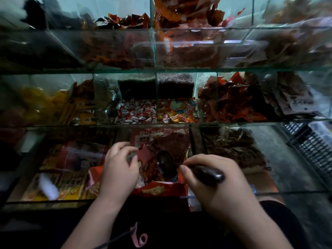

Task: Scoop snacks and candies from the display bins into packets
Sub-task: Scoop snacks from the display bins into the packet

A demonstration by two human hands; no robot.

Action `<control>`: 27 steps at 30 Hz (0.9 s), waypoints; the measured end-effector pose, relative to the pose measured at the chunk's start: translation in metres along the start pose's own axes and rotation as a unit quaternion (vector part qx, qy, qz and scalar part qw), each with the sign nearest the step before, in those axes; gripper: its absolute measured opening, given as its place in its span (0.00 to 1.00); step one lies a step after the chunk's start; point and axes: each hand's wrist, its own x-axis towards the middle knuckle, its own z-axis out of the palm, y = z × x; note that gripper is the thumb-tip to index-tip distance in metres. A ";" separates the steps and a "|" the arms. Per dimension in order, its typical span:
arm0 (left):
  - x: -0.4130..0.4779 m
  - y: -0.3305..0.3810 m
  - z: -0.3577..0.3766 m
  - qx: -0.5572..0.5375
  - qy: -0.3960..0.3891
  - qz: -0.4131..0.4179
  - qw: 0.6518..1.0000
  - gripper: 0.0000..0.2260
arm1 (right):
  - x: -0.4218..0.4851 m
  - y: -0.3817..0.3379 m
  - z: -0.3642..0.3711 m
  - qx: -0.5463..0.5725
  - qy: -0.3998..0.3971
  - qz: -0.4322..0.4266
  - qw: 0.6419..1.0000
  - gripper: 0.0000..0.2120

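I am at the lowest tier of the glass display bins (269,191), working in its middle compartment, where a big red bag (161,190) lies with its mouth turned up toward me. My left hand (118,169) has its fingers curled and pinches the bag's torn left edge. I judge that grip is there to pull the plastic aside and hold the opening wide, so the mouth does not fold shut over the tool.

My right hand (217,191) is wrapped round the handle of a dark scoop (166,160), thumb lying along the top. The handle comes in from the right and slopes down, so the bowl sits inside the bag, low among the dark reddish snack pieces (172,142). That angle lets me dig forward and lift without catching the glass front just under my wrists.

Whether the bowl already carries a load I cannot tell; it is dim and dark on dark. I also see no separate packet ready to fill, so the step in hand looks like gathering a scoopful. The wrapped candies (136,112) sit untouched one tier up.
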 end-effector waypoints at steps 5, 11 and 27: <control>-0.024 -0.014 0.015 -0.011 -0.142 -0.050 0.989 0.21 | 0.007 0.028 0.061 -0.067 -0.044 0.046 0.996 0.07; -0.034 -0.011 0.026 -0.023 -0.200 -0.047 0.978 0.34 | 0.004 0.032 0.091 -0.039 -0.007 0.054 0.998 0.10; -0.030 -0.022 0.016 -0.051 -0.224 -0.050 0.972 0.49 | -0.001 0.053 0.046 0.276 0.137 0.362 0.880 0.07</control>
